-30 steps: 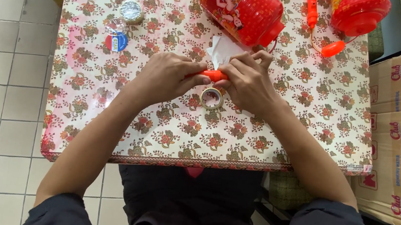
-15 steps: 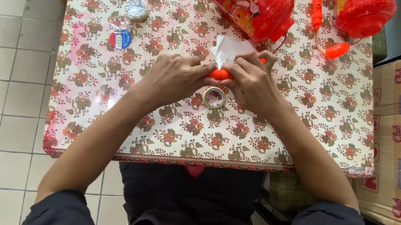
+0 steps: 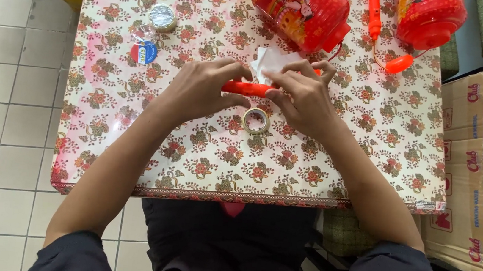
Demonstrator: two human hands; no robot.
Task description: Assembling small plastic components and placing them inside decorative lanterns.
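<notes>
Over the floral table [image 3: 131, 160], our left hand [image 3: 198, 89] and right hand [image 3: 305, 97] pinch a slim orange plastic stick [image 3: 245, 88]; sweaty fingers could drop it onto the small tape roll [image 3: 255, 120].

Horizontal orange-red stick [image 3: 245, 87], both-ends held

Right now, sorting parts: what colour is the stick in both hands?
Orange-red stick, clearest in the head view.
</notes>
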